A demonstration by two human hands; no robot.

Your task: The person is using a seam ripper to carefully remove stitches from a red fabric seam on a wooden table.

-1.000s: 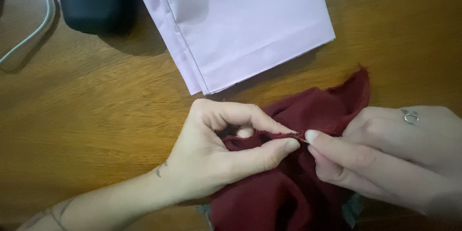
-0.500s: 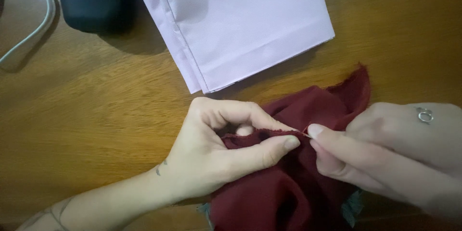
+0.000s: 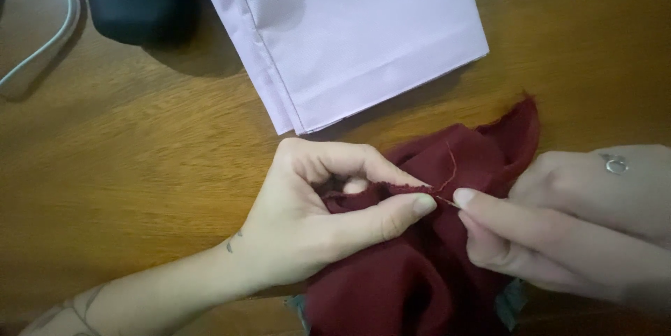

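Left hand (image 3: 307,220) pinches the frayed edge of the maroon cloth (image 3: 419,273), grip clamped. Right hand (image 3: 559,224), its grip closed on a thin needle (image 3: 447,201), has drawn slightly rightward over the last second. Beyond, on the worktop (image 3: 140,168): folded lilac fabric (image 3: 349,35).

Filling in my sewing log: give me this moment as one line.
left hand: pinches dark red cloth edge | right hand: holds needle at that edge | nearby: folded lilac fabric, wooden table
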